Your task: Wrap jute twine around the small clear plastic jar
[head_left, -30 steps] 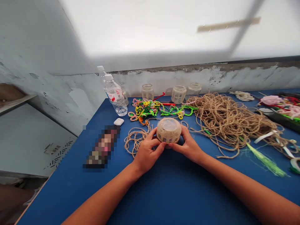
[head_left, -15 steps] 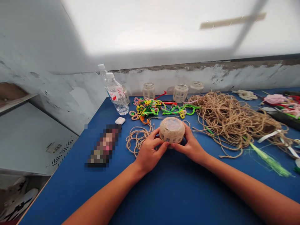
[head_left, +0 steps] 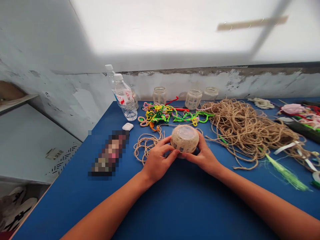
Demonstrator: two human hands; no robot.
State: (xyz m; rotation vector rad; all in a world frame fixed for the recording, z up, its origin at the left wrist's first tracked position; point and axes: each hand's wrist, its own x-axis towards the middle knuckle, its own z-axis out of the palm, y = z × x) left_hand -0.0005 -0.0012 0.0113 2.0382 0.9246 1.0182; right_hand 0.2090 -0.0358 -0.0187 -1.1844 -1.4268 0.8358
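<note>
A glass jar with twine wrapped round its sides is held upside down above the blue table, its clear base turned up. My left hand grips the jar from the left, thumb at its near lower side. On the opposite side my right hand is closed round it, the two thumbs almost meeting in front. Loose loops of jute twine lie just left of the jar, and a strand runs behind it. The far fingers of both hands are partly hidden by the jar.
A large heap of jute twine lies to the right. Behind stand several glass jars, fuzzy coloured pipe cleaners and two plastic bottles. A white case and a blurred-out phone-shaped object rest at left.
Both hands keep their hold on the jar, which appears slightly turned or tilted. The whole view has shifted a little.
</note>
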